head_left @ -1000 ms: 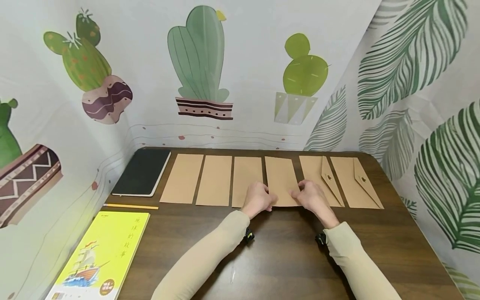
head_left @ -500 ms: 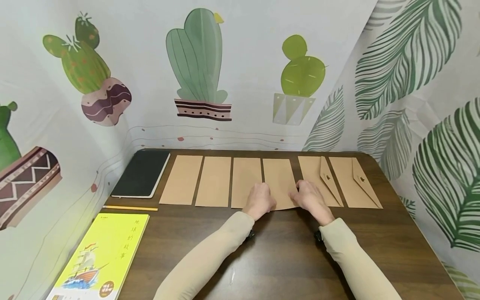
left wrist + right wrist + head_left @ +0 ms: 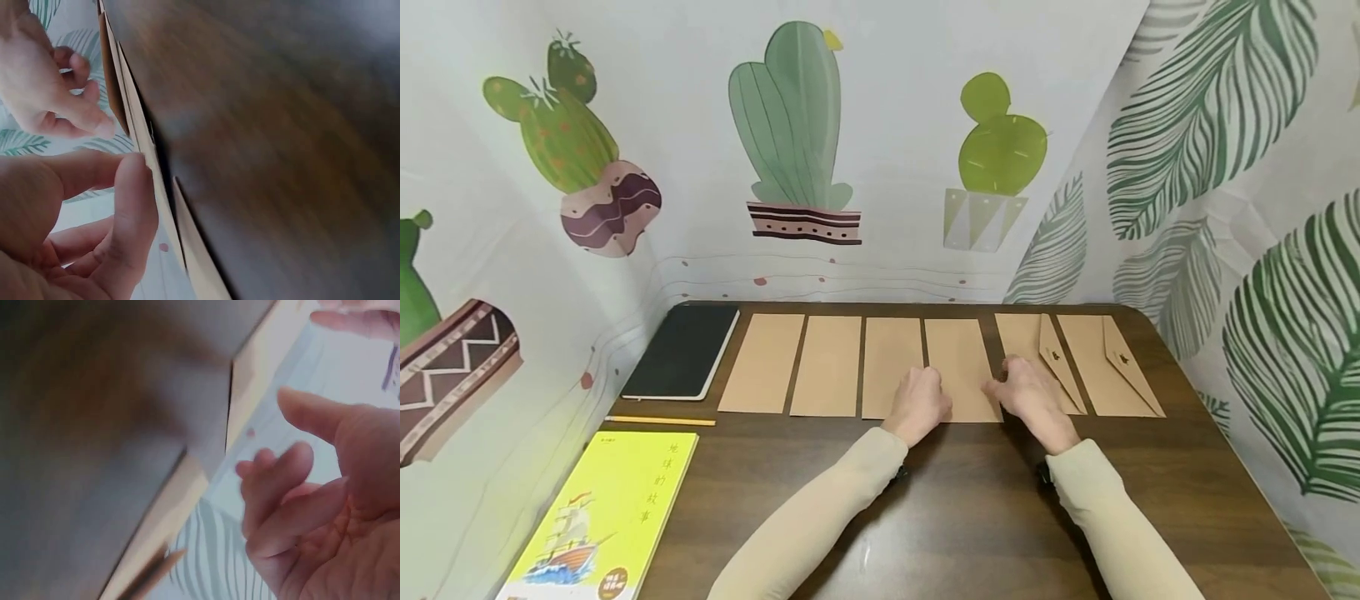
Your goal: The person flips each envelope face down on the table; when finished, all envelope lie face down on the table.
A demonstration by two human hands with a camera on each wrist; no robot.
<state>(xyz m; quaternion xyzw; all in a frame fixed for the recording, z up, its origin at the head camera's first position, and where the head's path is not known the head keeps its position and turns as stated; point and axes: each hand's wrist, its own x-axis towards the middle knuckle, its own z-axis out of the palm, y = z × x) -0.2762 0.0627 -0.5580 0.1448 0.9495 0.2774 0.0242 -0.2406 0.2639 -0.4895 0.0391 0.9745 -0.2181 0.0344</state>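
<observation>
- Envelope number four (image 3: 964,362) from the left, flat on the dark table (image 3: 955,517), near corners framed by the left hand (image 3: 919,404) and the right hand (image 3: 1030,396)!
- On the left, thumb and index finger pressed together at the tips, close by the paper edge; cannot tell about any paper caught between.
- On the right, thumb well clear of the loosely bent fingers, over the gap beside envelope number five (image 3: 1017,333).
- Behind the wrists, two pale sleeves (image 3: 812,517).
- Along the row, six brown envelopes (image 3: 825,367): four plain sides up, then two showing one flap (image 3: 1049,346) each, one dark emblem (image 3: 1124,359) per flap.
- Over to the left, one black notebook (image 3: 683,352), one yellow pencil (image 3: 662,421), one yellow book (image 3: 602,500) with one ship (image 3: 567,546) on its cover.
- Beyond, four printed cacti (image 3: 797,117) on a pale backdrop (image 3: 902,125).
</observation>
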